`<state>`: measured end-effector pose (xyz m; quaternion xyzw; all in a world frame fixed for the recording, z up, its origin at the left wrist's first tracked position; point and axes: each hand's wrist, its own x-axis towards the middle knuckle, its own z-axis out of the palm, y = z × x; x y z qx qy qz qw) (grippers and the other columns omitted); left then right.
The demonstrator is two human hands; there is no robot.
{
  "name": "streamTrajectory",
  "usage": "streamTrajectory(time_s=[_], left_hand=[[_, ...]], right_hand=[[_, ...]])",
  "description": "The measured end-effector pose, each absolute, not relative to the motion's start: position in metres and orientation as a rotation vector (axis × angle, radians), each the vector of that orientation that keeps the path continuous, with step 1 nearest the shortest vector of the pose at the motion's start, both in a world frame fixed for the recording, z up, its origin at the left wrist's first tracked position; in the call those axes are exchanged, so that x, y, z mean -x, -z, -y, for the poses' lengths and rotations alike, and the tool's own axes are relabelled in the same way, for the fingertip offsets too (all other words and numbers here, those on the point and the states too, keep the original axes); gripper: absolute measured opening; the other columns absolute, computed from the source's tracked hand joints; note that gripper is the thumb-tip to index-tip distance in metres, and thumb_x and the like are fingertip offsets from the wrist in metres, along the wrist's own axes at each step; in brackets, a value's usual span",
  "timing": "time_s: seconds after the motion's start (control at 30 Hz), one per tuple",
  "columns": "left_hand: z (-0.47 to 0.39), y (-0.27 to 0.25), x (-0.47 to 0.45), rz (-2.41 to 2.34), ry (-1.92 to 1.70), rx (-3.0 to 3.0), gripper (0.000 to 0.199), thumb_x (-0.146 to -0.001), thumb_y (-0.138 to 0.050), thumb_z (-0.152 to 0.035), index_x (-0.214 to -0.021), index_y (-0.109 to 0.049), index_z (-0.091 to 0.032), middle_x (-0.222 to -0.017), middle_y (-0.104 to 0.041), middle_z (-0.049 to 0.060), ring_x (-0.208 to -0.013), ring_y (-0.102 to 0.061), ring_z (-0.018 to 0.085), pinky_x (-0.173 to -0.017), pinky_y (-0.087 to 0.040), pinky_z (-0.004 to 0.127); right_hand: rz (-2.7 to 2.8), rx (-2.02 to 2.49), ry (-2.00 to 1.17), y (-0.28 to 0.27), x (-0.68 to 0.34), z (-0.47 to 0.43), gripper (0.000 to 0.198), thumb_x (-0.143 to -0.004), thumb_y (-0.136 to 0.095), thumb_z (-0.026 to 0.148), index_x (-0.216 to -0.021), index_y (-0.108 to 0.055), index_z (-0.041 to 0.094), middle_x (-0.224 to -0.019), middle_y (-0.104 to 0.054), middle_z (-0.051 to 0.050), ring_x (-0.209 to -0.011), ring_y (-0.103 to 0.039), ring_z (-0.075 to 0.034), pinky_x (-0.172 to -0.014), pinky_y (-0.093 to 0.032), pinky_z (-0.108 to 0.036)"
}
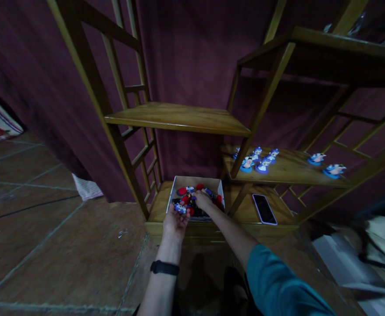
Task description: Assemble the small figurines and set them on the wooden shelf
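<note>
A white open box (pixel 222 193) stands on the lowest shelf, holding several small figurines with red, black and purple parts. At its front left corner my left hand (pixel 176 221), palm up, has its fingers curled round a small purple-and-white figurine (pixel 180 208). My right hand (pixel 203 200) reaches over the box's right side into the pile. Its fingers point down among the red and dark pieces (pixel 185 199), bent together, and what they grip is hidden.
Wooden shelving (pixel 179 115) rises around the box, with a board above it. To the right, several blue and purple figurines (pixel 264 165) stand on a higher shelf (pixel 287 169). Below them lies a phone (pixel 265 209). A maroon curtain (pixel 186 57) hangs behind.
</note>
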<state>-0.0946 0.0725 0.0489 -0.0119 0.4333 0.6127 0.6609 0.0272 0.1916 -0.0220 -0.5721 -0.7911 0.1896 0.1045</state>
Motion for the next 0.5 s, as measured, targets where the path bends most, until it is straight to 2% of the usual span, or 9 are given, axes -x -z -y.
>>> streamTrajectory(time_s=[0.2,0.33,0.5], left_hand=[[-0.072,-0.052,0.096,-0.957,-1.362,-0.006,0.037,-0.089,-0.037,-0.04,-0.081,-0.061,-0.012,-0.068,-0.061,0.005,-0.057,-0.059,0.013,-0.049,-0.047,0.023],[-0.072,-0.053,0.095,-0.962,-1.361,-0.012,0.034,-0.088,-0.04,-0.039,-0.081,-0.06,-0.012,-0.067,-0.061,0.005,-0.056,-0.059,0.013,-0.048,-0.047,0.023],[-0.071,-0.05,0.092,-0.988,-1.364,-0.021,0.015,-0.085,-0.048,-0.024,-0.082,-0.057,-0.014,-0.069,-0.063,0.005,-0.056,-0.06,0.011,-0.048,-0.048,0.02]], right_hand=[[2.365,1.795,-0.478,0.019,-0.024,-0.194,0.031,-0.078,-0.049,0.015,-0.107,-0.058,0.021,-0.117,-0.053,-0.008,-0.112,-0.041,-0.022,-0.094,-0.028,-0.032],[2.305,1.816,-0.459,0.016,-0.031,-0.186,0.028,-0.078,-0.051,0.016,-0.104,-0.058,0.022,-0.115,-0.054,-0.008,-0.111,-0.043,-0.021,-0.093,-0.029,-0.031],[2.096,1.858,-0.559,0.014,-0.042,-0.173,0.017,-0.079,-0.051,0.019,-0.095,-0.057,0.022,-0.092,-0.063,-0.004,-0.086,-0.056,-0.017,-0.079,-0.04,-0.029]])
